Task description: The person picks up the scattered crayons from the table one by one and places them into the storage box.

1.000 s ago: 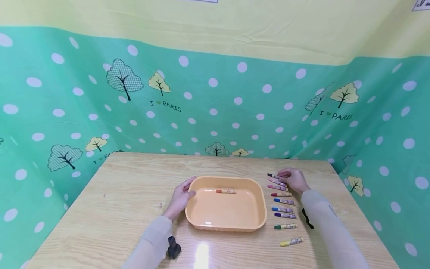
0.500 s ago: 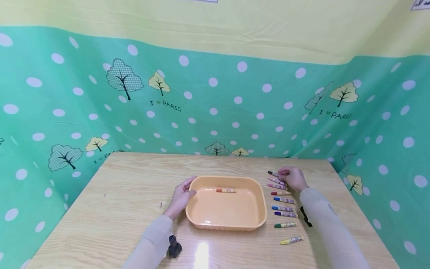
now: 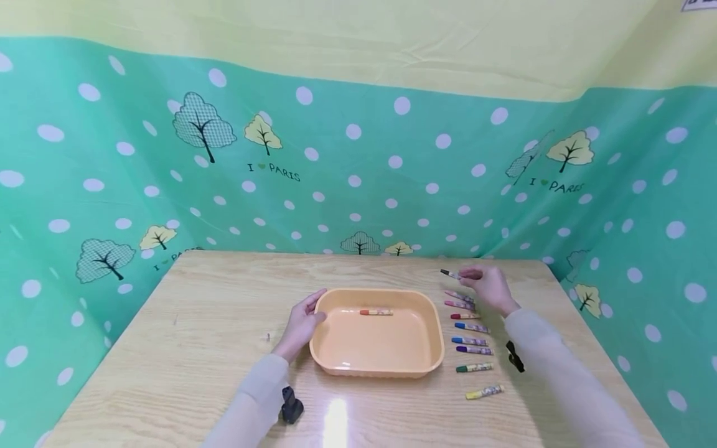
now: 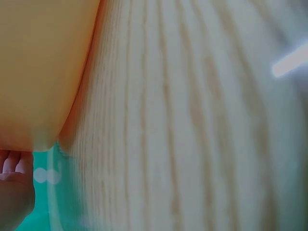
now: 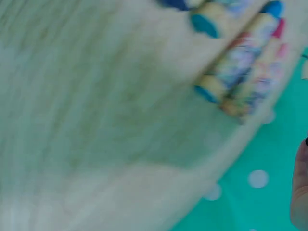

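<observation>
My left hand (image 3: 299, 326) grips the left rim of a peach-orange plastic tray (image 3: 375, 345), its thumb over the edge. An orange crayon (image 3: 376, 312) lies inside near the tray's back wall. In the left wrist view the tray's side (image 4: 43, 72) fills the upper left, with curled fingers (image 4: 14, 166) below it. My right hand (image 3: 488, 287) pinches a black crayon (image 3: 450, 274) above the far end of a crayon column, its dark tip pointing left. Only the edge of that hand shows in the right wrist view, beside blurred crayons (image 5: 243, 50).
Right of the tray lie two pink crayons (image 3: 459, 305), a red crayon (image 3: 465, 317), blue crayons (image 3: 470, 341), a purple crayon (image 3: 474, 350), a green crayon (image 3: 474, 368) and a yellow crayon (image 3: 485, 392). A polka-dot curtain (image 3: 358, 155) hangs behind the wooden table (image 3: 224, 280).
My right hand has taken the black crayon up from the column and moved it slightly away toward the back. My left hand and the tray stay in place; the head view has tilted slightly.
</observation>
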